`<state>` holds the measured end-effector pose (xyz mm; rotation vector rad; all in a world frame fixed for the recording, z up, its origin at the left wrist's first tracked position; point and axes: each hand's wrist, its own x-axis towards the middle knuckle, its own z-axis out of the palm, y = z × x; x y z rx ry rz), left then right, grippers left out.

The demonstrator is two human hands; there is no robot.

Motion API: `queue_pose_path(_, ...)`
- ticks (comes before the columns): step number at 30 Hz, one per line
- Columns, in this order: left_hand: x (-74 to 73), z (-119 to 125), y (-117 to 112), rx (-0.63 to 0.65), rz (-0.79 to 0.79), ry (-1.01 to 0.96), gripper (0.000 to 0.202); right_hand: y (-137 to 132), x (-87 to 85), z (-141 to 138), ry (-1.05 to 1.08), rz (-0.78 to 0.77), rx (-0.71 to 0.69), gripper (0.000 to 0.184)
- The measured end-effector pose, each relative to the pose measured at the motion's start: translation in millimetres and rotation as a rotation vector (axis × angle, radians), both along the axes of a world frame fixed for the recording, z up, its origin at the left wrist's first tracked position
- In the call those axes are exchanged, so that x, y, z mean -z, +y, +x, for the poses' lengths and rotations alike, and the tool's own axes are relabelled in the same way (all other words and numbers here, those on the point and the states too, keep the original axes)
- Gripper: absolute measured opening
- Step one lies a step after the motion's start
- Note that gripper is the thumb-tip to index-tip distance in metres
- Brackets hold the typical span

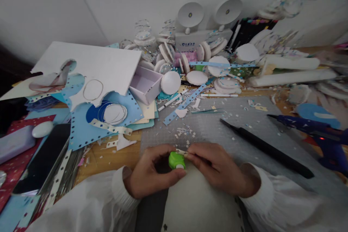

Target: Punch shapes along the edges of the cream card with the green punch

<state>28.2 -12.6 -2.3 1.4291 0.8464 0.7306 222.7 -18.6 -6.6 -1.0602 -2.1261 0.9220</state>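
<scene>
1. Nearest, a pale sheet (201,203) lies below the person's hands, with small dark star-like marks along its edges.
2. The left hand (154,170) is closed around a green punch (174,160), its thumb at the white part of the tool. The punch is in front of the person, between the two hands.
3. The right hand (217,166) is narrowed to a pinch, holding a pale strip (181,151) between thumb and fingers. The strip reaches the top of the punch; whether its end sits inside the slot cannot be told.
4. Just beyond the hands, small paper bits (185,132) are scattered over a grey cutting mat (244,112).
5. To the right, a long black tool (266,148) lies slantwise on the mat, and farther right is a dark blue glue gun (312,127) with a red light glowing.
6. On the left, a dark phone (45,156) lies near blue paper (78,130) punched along its edges.
7. Farther back, a pale purple open box (146,85) stands beside a crowd of white discs (170,82).
8. Farthest, a twin-headed lamp (202,39) stands against the white wall (122,0).
</scene>
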Motion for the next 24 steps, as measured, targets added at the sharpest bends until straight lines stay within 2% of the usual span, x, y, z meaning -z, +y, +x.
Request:
queue_pose_path(7,-4.3,2,2,0.005,-0.017,-0.063,0.016,-2,-3.2,-1,0.036,-0.072,0.012,0.027)
queue_pose_path(10,-3.3,3,1,-0.025,-0.038,-0.073,0.015,0,-7.9,0,0.1,-0.159,0.007,0.017)
queue_pose_path(11,-2.4,3,1,-0.03,-0.039,-0.078,0.015,1,-9.0,0,0.118,-0.179,-0.004,0.021)
queue_pose_path(13,0.2,3,0,-0.022,-0.011,-0.074,0.015,1,-10.1,-1,0.126,-0.174,-0.022,0.043)
queue_pose_path(15,3.8,2,-1,-0.029,0.046,-0.056,0.015,1,-10.3,-4,0.119,-0.155,-0.02,0.049)
queue_pose_path(20,11.0,0,-4,-0.043,0.092,-0.023,0.026,-3,-13.6,-11,0.154,-0.236,0.048,0.039)
queue_pose_path(24,8.4,0,-4,-0.049,0.067,-0.039,0.023,-3,-15.3,-15,0.156,-0.241,0.076,0.035)
